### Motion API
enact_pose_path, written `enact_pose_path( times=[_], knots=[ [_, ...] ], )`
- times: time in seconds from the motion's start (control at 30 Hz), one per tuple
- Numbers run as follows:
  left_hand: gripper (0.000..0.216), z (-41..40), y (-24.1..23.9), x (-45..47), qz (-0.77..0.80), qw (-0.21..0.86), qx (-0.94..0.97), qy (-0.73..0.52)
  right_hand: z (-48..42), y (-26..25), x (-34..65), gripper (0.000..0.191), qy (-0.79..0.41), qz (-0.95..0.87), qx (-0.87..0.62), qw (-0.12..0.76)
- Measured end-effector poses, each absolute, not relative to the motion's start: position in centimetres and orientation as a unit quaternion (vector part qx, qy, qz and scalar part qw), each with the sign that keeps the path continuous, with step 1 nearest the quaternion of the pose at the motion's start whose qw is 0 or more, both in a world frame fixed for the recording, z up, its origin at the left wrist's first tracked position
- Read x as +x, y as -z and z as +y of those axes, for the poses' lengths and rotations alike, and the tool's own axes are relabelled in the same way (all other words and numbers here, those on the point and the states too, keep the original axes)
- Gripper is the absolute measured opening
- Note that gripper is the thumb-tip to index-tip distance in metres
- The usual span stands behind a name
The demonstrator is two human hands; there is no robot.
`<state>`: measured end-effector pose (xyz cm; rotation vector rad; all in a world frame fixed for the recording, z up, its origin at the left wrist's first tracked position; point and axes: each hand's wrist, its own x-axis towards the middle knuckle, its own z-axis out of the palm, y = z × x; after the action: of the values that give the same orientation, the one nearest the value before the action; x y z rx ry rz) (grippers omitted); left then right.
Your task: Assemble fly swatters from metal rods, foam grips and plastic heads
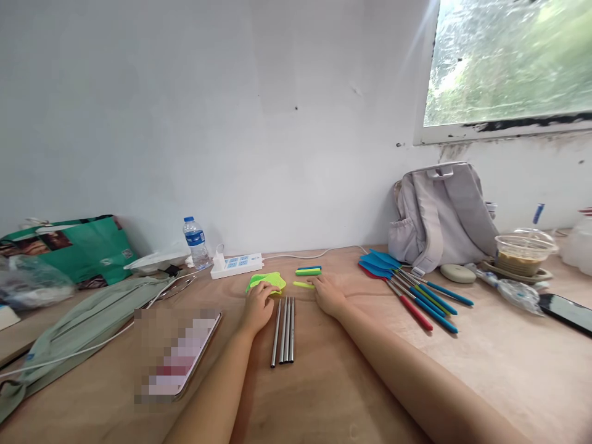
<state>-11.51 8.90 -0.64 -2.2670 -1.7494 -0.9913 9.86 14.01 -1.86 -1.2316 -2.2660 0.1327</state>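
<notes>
My left hand (pixel 259 301) has its bent fingers on the near edge of a stack of yellow-green fly swatter heads (pixel 272 279). My right hand (pixel 329 296) rests palm down, its closed fingertips over the right end of a yellow-green handle sleeve (pixel 301 284). Just behind it lie several more sleeves (pixel 308 271), green and blue. Between my forearms, several metal rods (pixel 287 333) are lined up side by side, pointing away from me. To the right, several fly swatters (pixel 407 283) with blue or red heads and metal shafts lie in a fanned pile.
A power strip (pixel 237 266) and a water bottle (pixel 197 243) stand near the wall. A phone (pixel 187 357) lies left of my left forearm, beside a grey-green bag (pixel 83 336). At right are a grey backpack (pixel 444 216), a drink cup (pixel 522 253) and another phone (pixel 567 313).
</notes>
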Motion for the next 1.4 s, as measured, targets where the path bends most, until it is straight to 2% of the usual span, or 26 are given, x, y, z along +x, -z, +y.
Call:
enact_pose_path(
  times=[0.1,0.17,0.27,0.37,0.57,0.77,0.87,0.97,1.13,1.23,1.4],
  knots=[
    [0.020,7.5,0.6,-11.1,-0.623,-0.031,-0.689,0.369,12.4,1.6,11.1,0.035,-0.051,-0.843,-0.443,0.300],
    [0.011,6.6,0.6,-10.9,-0.671,-0.083,-0.660,0.328,11.1,1.6,11.8,0.033,-0.077,-0.834,-0.428,0.341],
    [0.015,5.7,0.3,-10.4,-0.702,-0.125,-0.654,0.252,9.0,2.0,12.8,0.018,-0.179,-0.797,-0.398,0.418],
    [0.014,5.5,-0.2,-9.6,-0.710,-0.114,-0.655,0.234,7.1,2.6,13.5,0.005,-0.300,-0.745,-0.378,0.460],
    [0.021,4.9,0.0,-8.7,-0.718,-0.101,-0.640,0.254,3.9,1.8,15.5,0.018,-0.461,-0.619,-0.385,0.506],
    [0.030,5.1,-1.0,-10.2,-0.697,-0.153,-0.610,0.345,2.4,0.4,17.1,0.016,-0.548,-0.552,-0.387,0.496],
    [0.026,5.3,-2.4,-10.4,-0.679,-0.163,-0.564,0.441,2.4,0.5,17.0,0.015,-0.553,-0.556,-0.374,0.496],
    [0.025,5.3,-3.2,-9.0,-0.651,-0.184,-0.513,0.528,2.2,0.9,16.4,0.019,-0.504,-0.608,-0.374,0.486],
    [0.026,4.7,-2.4,-5.0,-0.449,-0.407,-0.349,0.714,1.6,1.1,15.6,0.023,-0.427,-0.633,-0.363,0.534],
    [0.031,4.4,-1.6,-3.5,-0.377,-0.479,-0.303,0.733,1.5,1.0,15.5,0.027,-0.406,-0.633,-0.363,0.550],
    [0.034,4.5,-0.8,-2.9,-0.348,-0.507,-0.302,0.729,2.2,1.5,15.6,0.031,-0.411,-0.627,-0.367,0.550]
  ],
)
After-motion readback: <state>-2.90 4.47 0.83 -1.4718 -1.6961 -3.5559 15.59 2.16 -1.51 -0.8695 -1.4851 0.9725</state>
